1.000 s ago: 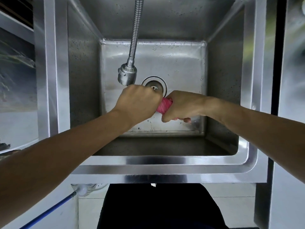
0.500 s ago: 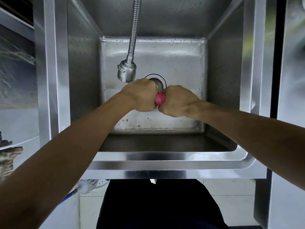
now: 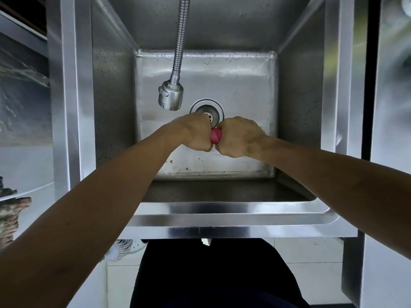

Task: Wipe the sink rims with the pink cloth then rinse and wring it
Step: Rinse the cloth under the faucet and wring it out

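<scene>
**Wringing the cloth over the drain**

At the centre of the frame I have my left hand and right hand balled into fists almost knuckle to knuckle, both clamped on the pink cloth. Only a short twisted roll of it shows between them, above the sink floor and just below the drain. The spray head on its flexible metal hose hangs up and left of my hands; I see no water running from it. I judge this to be the wringing step, the last one, with wiping and rinsing likely behind me. The front rim gleams across the lower frame. I can read no brand, label or writing anywhere.
</scene>
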Motion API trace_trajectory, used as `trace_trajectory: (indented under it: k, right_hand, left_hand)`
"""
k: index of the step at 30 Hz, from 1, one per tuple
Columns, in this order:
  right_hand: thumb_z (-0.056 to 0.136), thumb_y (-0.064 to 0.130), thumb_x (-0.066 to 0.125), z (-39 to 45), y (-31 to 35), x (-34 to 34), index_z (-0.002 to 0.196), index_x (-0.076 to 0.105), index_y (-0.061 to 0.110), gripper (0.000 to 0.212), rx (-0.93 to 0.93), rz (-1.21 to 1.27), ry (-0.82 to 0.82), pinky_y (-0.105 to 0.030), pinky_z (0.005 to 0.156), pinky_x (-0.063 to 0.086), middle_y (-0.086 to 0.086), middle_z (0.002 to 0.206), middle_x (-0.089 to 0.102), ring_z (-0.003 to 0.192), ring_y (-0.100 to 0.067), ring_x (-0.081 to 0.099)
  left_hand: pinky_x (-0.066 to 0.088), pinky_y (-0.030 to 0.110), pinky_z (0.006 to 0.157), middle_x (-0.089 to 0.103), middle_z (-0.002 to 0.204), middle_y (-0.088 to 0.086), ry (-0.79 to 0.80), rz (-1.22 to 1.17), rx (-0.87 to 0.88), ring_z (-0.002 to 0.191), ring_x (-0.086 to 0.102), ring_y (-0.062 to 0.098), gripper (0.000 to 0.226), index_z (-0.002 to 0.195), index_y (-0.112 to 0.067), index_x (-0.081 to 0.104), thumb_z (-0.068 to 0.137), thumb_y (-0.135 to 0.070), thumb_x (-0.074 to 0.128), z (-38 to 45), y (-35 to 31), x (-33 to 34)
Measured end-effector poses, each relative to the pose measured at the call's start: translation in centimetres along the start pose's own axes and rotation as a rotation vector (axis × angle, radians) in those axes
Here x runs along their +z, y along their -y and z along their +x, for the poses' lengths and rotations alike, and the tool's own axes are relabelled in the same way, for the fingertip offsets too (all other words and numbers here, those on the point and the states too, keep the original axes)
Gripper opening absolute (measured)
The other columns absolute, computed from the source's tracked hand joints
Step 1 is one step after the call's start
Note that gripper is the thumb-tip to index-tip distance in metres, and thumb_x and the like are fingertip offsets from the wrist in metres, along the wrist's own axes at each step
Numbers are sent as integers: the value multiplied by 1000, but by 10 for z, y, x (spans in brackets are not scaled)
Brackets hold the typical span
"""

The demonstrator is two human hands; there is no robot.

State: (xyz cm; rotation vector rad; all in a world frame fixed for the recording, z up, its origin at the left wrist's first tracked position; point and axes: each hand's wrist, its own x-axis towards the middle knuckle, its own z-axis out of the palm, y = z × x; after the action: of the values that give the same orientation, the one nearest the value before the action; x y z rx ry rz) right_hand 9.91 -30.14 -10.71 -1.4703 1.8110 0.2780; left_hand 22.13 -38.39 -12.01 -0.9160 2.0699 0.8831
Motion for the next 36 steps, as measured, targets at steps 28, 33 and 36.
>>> trace_trajectory:
  k: [28, 33, 36]
  right_hand:
    - [81, 22, 75, 2, -7, -18, 113, 61, 24, 35, 25, 228, 114, -29, 63, 49, 5, 100, 65, 82, -20, 63]
    - [84, 21, 84, -17, -28, -39, 113, 61, 24, 38, -58, 813, 240, -31, 62, 59, -1, 95, 65, 58, -8, 58]
    - [91, 34, 77, -27, -33, -36, 109, 72, 20, 23, -60, 925, 109, -35, 66, 59, 0, 82, 71, 61, -10, 62]
  left_hand:
    - [46, 30, 63, 60, 78, -4, -153, -119, 102, 79, 61, 21, 20, 79, -26, 59, 79, -36, 75, -17, 11, -1]
    - [59, 32, 66, 70, 98, 3, 14, -626, 129, 84, 70, 18, 23, 107, -24, 68, 88, -34, 75, -49, 22, -13]
    - [63, 34, 71, 73, 107, -1, 77, -821, 170, 92, 74, 16, 29, 119, -27, 69, 92, -36, 75, -58, 26, -13]
